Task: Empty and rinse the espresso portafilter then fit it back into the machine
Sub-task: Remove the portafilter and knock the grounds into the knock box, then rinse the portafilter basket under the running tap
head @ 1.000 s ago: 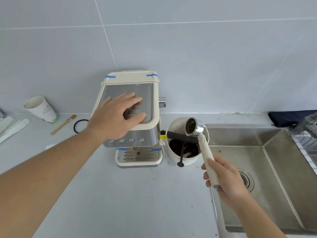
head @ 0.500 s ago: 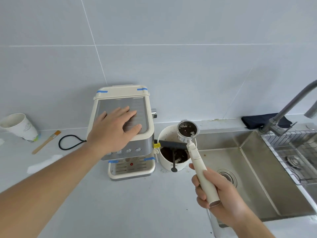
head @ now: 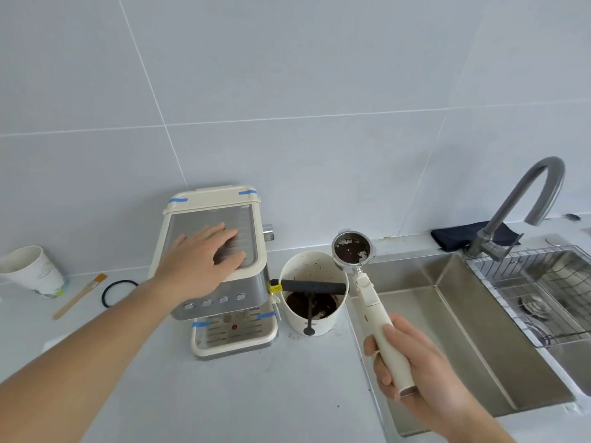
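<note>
My right hand grips the cream handle of the portafilter. Its steel basket faces up with dark coffee residue inside, held above the right rim of the white knock box. The knock box has a black bar across it and used grounds at the bottom. My left hand lies flat, fingers apart, on the steel top of the cream espresso machine. To the right lies the steel sink, with a grey faucet at its back.
A paper cup, a small brush and a black ring lie on the counter left of the machine. A dark cloth sits behind the sink. A wire rack fills the second basin at right.
The portafilter has lifted up and back from the knock box, its basket turning to face up. The view has tilted up and right, showing the faucet. My left hand has stayed on the machine.
</note>
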Available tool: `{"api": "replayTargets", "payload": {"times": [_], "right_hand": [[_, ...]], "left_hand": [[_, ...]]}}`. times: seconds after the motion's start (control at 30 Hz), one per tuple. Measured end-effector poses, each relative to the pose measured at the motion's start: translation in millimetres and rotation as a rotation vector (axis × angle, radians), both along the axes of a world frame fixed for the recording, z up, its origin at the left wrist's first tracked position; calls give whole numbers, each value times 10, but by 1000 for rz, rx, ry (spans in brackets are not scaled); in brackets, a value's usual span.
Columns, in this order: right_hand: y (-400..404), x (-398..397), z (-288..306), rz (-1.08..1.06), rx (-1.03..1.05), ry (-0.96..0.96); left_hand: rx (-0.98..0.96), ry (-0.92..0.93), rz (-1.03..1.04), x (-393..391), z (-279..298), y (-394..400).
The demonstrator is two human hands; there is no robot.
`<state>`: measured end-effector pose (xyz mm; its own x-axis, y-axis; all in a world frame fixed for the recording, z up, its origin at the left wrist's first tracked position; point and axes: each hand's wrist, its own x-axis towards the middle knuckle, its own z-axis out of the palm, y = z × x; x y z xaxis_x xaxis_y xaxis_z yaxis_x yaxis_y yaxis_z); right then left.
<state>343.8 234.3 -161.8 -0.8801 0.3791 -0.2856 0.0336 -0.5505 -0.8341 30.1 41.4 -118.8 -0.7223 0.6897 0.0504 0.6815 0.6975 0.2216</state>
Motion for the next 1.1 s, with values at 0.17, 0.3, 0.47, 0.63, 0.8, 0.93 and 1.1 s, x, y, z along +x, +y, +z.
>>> {"api": "replayTargets", "payload": {"times": [0.17,0.3,0.47,0.63,0.8,0.93,1.1], "right_hand": [[413,227,32,28,102,-32],[909,501,37,42,84,-25],[1396,766,-30,68,105,-11],[1766,979,-98,25,67,-1],[2093,1280,-195,-39,74,-29],[2325,1510,-295,-61,86,-53],[2509,1663,-410,-68,102,-64]], "left_hand": [[279,-243,137,182,104,99],[464,-266,163,709,171,465],[680,-443,122,1550,67,1152],[795,-728,129,2268,-203,1897],[805,-962,177,2919,-485,2671],[836,-1143,241,3252,-587,3118],[789,-1196,247,3459,-690,3480]]}}
